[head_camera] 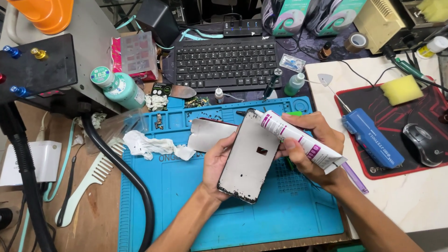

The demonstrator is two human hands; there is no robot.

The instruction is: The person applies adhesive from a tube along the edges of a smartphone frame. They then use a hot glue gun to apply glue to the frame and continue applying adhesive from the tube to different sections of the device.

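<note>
Cluttered with tools and bottles, our workbench carries a blue work mat (186, 205) in the middle, with a black keyboard (224, 63) behind it and a white board to the right bearing a black-and-red mouse pad (368, 100) and a mouse (422, 144). Our left hand (217, 161) grips the left edge of a phone panel (249, 156), held tilted above the mat with its grey inner face up; its fingers are hidden behind the panel. Our right hand (305, 144) is clenched around a white tube (298, 138) whose nozzle touches the panel's top edge. We cannot make out what comes from the nozzle. A crumpled tissue (149, 144) and a pale comb (91, 179) lie left; a black hose (128, 175) runs off the bottom edge.
</note>
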